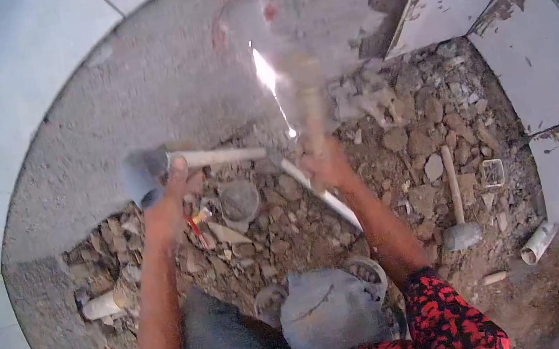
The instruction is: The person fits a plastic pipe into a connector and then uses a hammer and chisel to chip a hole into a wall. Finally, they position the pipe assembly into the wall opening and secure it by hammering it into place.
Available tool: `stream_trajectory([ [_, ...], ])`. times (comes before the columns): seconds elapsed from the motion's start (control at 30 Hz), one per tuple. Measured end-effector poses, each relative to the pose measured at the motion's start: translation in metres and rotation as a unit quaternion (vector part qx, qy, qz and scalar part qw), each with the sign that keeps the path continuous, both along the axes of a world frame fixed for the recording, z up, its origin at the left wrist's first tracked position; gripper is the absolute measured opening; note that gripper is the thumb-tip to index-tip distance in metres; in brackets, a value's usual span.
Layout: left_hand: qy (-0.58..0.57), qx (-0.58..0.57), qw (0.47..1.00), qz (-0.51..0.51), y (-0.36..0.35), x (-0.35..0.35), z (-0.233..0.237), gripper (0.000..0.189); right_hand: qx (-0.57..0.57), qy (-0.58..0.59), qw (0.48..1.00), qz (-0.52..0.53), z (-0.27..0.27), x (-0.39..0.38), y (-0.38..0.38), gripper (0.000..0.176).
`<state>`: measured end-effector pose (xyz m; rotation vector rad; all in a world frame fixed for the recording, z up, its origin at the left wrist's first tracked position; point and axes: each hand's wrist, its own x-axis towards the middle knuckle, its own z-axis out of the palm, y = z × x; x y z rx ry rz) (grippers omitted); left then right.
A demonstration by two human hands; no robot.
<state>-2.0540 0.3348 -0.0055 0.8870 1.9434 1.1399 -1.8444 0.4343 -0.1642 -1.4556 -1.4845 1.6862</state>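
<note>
Two tools gripped above rubble (401,145): left hand (170,200) fingers wrapped round pale-handled tool (216,156); right hand (329,166) fingers clenched on blurred hammer (311,105).

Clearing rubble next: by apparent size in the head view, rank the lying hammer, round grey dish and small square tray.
1. lying hammer
2. round grey dish
3. small square tray

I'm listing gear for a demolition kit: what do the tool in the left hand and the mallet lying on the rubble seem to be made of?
The tool in the left hand: pale, matte shaft, apparently bare wood; its grey end is too blurred to judge. The mallet on the rubble: a similar pale handle, likely wood, and a dull grey rounded head, probably dusty metal.
</note>
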Motion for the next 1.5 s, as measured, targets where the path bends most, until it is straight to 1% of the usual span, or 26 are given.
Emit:
stream_trajectory([
  [0.07,-0.058,-0.053,0.997,-0.003,0.004,-0.007,-0.004,0.055,0.328,0.157,0.931,-0.04,0.021,0.002,0.007,0.016],
  [0.1,-0.084,0.068,0.994,-0.022,0.009,-0.012,-0.02,0.06,0.353,0.099,0.93,0.008,0.0,-0.001,0.012,0.015],
  [0.13,-0.082,0.071,0.994,-0.02,0.007,-0.018,-0.026,0.06,0.38,0.044,0.922,0.055,-0.02,-0.004,0.017,0.013],
  [0.2,-0.084,0.053,0.995,-0.012,0.011,-0.007,-0.016,0.059,0.261,0.209,0.936,-0.108,-0.015,-0.022,0.014,0.012],
  [0.23,-0.084,0.06,0.995,-0.015,0.013,-0.001,-0.009,0.059,0.269,0.209,0.934,-0.109,-0.011,-0.018,0.02,0.012],
  [0.27,-0.07,0.006,0.997,0.011,0.013,0.006,0.0,0.059,0.093,0.066,0.993,-0.012,-0.003,-0.013,0.025,0.015],
  [0.3,-0.052,-0.051,0.997,0.035,0.011,0.008,0.007,0.058,-0.092,-0.077,0.989,0.082,0.001,-0.011,0.028,0.018],
  [0.33,-0.048,-0.041,0.997,0.033,0.014,0.007,0.011,0.058,-0.082,-0.074,0.991,0.079,0.0,-0.008,0.03,0.018],
  [0.4,-0.033,-0.061,0.998,0.006,0.01,0.001,0.005,0.058,0.084,0.079,0.993,0.038,-0.006,0.001,0.011,0.022],
  [0.53,-0.091,0.025,0.995,-0.017,0.007,-0.019,-0.026,0.059,0.198,0.113,0.974,0.013,-0.006,-0.011,0.026,0.022],
  [0.63,-0.004,-0.035,0.999,-0.012,0.013,-0.013,-0.018,0.058,0.442,-0.014,0.891,-0.102,-0.081,-0.04,0.049,0.028],
  [0.7,-0.047,-0.035,0.998,-0.001,0.013,-0.006,-0.01,0.061,0.174,-0.136,0.973,0.064,-0.086,-0.033,0.039,0.032],
  [0.73,-0.046,-0.03,0.998,-0.002,0.012,-0.005,-0.008,0.061,0.179,-0.136,0.972,0.062,-0.083,-0.027,0.032,0.032],
  [0.83,-0.055,0.06,0.994,-0.075,0.007,-0.012,-0.016,0.058,-0.02,-0.17,0.982,0.075,-0.03,-0.011,0.007,0.031],
  [0.9,0.096,-0.019,0.995,0.015,0.004,-0.022,-0.031,0.056,0.163,-0.111,0.98,0.003,-0.007,-0.004,-0.005,0.029],
  [1.0,0.006,-0.053,0.998,-0.012,0.011,-0.01,-0.009,0.066,0.242,-0.037,0.969,0.029,0.023,-0.011,0.009,0.027],
  [1.03,0.006,-0.051,0.999,-0.013,0.014,-0.013,-0.014,0.066,0.435,-0.003,0.9,-0.005,0.0,-0.022,0.023,0.027],
  [1.07,0.003,-0.039,0.999,-0.011,0.017,-0.018,-0.026,0.067,0.439,-0.006,0.898,-0.005,-0.026,-0.031,0.032,0.027],
  [1.13,0.001,-0.02,1.0,-0.011,0.019,-0.015,-0.02,0.067,0.149,-0.173,0.974,0.002,-0.061,-0.044,0.042,0.028],
  [1.17,0.003,-0.035,0.999,-0.038,0.017,-0.008,-0.002,0.067,0.055,-0.167,0.983,-0.046,-0.033,-0.044,0.03,0.034],
  [1.27,0.049,-0.031,0.997,-0.044,0.01,-0.021,-0.019,0.062,0.056,-0.081,0.994,-0.045,-0.124,-0.024,0.014,0.04],
  [1.3,0.082,-0.022,0.996,-0.022,0.006,-0.025,-0.032,0.057,0.054,-0.003,0.999,-0.009,-0.045,-0.017,-0.003,0.034],
  [1.33,0.078,-0.024,0.996,-0.017,0.007,-0.027,-0.032,0.057,0.052,-0.005,0.999,-0.003,-0.03,-0.019,-0.001,0.034],
  [1.37,0.046,-0.049,0.998,-0.008,0.008,-0.028,-0.031,0.063,0.229,-0.038,0.973,-0.015,-0.024,-0.021,0.003,0.03],
  [1.43,-0.033,-0.044,0.998,-0.006,0.008,-0.023,-0.031,0.067,0.281,-0.022,0.958,0.05,0.039,-0.014,0.004,0.052],
  [1.5,-0.05,-0.012,0.999,-0.017,0.016,-0.015,-0.023,0.064,0.321,-0.043,0.946,0.022,0.031,-0.023,0.021,0.04],
])
